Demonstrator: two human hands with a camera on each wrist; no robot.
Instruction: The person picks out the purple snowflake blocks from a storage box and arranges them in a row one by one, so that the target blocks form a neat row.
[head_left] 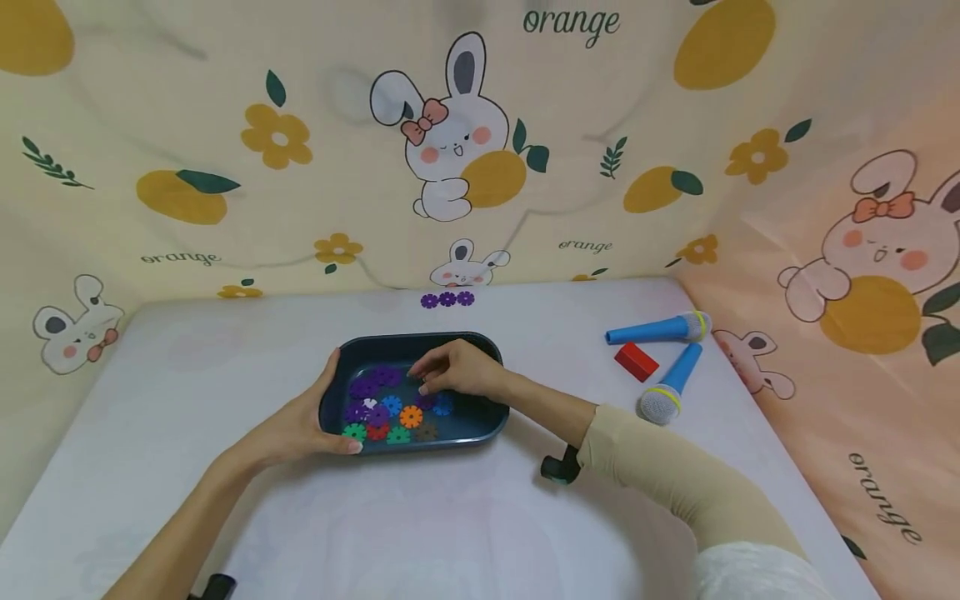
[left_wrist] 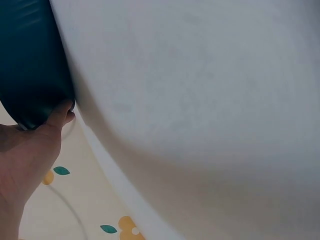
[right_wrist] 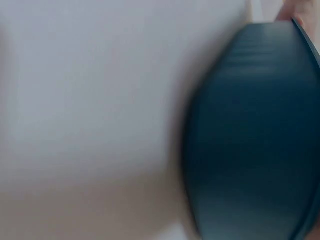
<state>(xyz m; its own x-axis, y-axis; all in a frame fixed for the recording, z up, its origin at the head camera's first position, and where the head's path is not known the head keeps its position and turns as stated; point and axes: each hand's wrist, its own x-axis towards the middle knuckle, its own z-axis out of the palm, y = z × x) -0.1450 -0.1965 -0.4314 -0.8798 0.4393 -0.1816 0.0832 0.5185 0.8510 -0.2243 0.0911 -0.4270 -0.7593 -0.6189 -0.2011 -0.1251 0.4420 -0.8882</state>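
Observation:
In the head view a dark blue tray (head_left: 465, 429) is at mid-table. My left hand (head_left: 303, 421) grips its left end, thumb over the front rim and fingers behind. The left wrist view shows the same thumb (left_wrist: 57, 115) on the tray's edge. Inside lie several snowflake discs: purple ones (head_left: 365, 386) at the left, an orange one (head_left: 410, 417), a red one (head_left: 378, 431), green ones (head_left: 398, 435) and blue ones (head_left: 443, 405). My right hand (head_left: 468, 371) reaches over the tray's right half, fingers bent, thumb and index apart, nothing visible between them.
Three purple discs (head_left: 447, 299) stand in a row behind the tray, at the table's back edge. To the right lie two blue toy microphones (head_left: 652, 330) and a red block (head_left: 637, 362). A printed cloth (head_left: 300, 192) hangs behind the table.

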